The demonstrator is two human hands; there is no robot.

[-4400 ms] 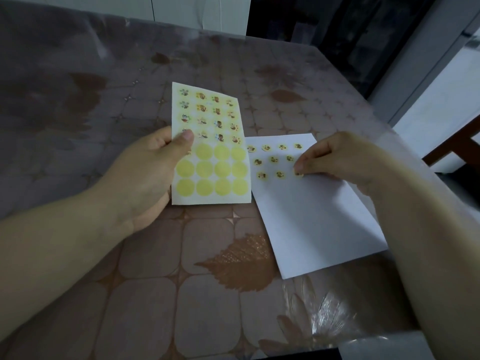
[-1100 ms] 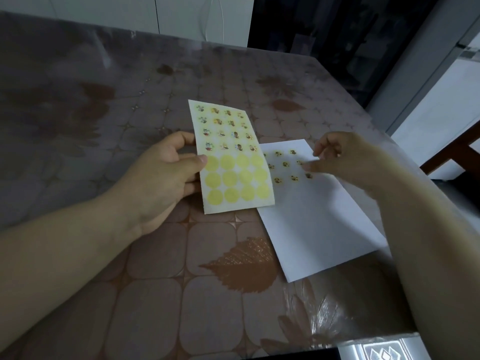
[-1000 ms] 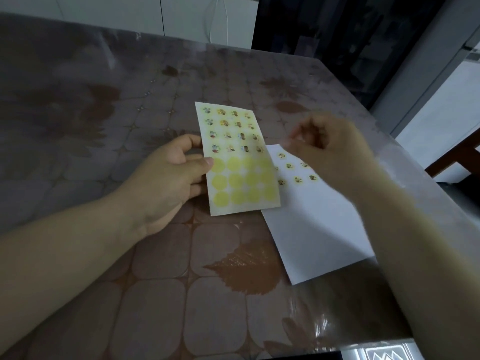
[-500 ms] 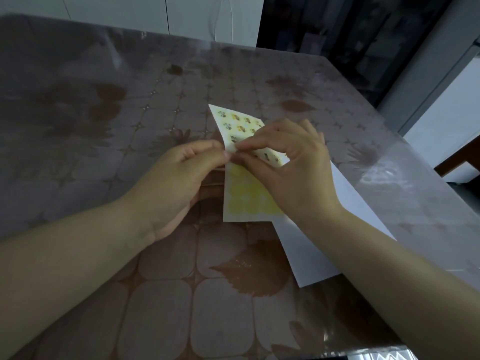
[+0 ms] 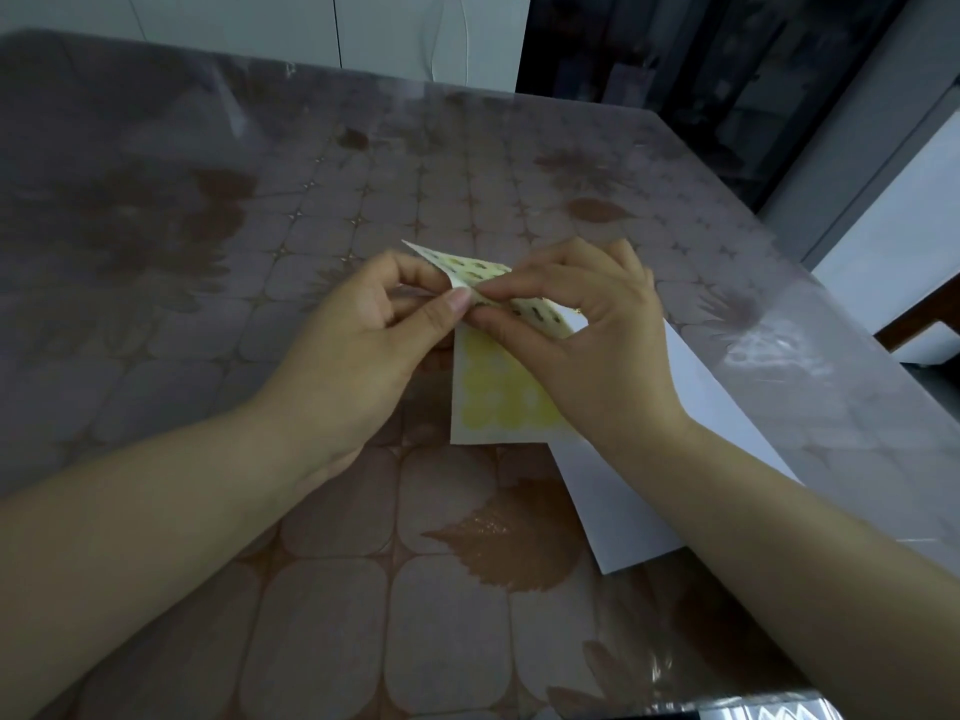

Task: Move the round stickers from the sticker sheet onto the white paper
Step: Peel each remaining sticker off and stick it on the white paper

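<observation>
Both hands meet at the centre of the frame over the sticker sheet (image 5: 498,397). The left hand (image 5: 363,345) pinches the sheet's left edge between thumb and curled fingers. The right hand (image 5: 597,345) comes in from the right, and its thumb and forefinger are closed together on the sheet's printed face just beside the left thumb. I cannot tell whether a sticker is caught between those fingertips.

The sheet is bent. Its upper part, carrying the remaining round stickers (image 5: 535,311), tilts away, with one corner pointing to the upper left. Its lower part, with bare yellow circles, ends in a straight edge below the right wrist.

The white paper (image 5: 639,506) lies flat on the desk (image 5: 311,615) in the right half of the frame. The sheet overlaps its left edge, and the right hand and forearm hide its upper part. Its lower corner points toward the bottom right, near the desk's right edge.

Open desk surface stretches across the whole left side, the far top of the frame and the lower middle.
</observation>
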